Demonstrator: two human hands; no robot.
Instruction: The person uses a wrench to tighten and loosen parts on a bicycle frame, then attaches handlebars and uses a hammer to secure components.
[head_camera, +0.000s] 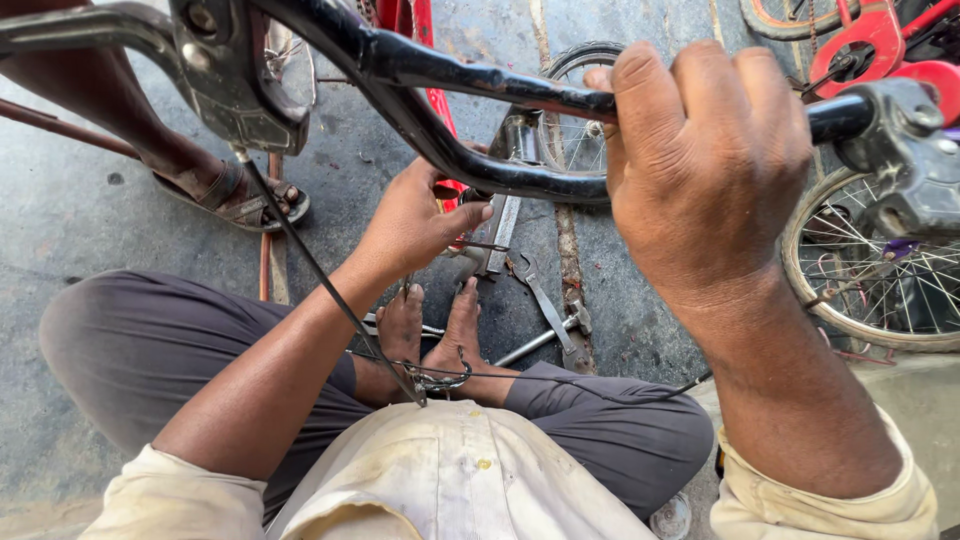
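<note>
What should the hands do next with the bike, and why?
Probably keep the right hand gripping the black handlebar steady while the left hand works on the fork below it. The brake cable hangs loose and spanners lie ready.

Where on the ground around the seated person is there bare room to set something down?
Bare concrete floor lies far left, between the bent knee and the sandalled foot. Another bare strip sits between the spanner and the spoked wheel. It is crowded around the person's feet, under the handlebar, where the left hand works.
</note>
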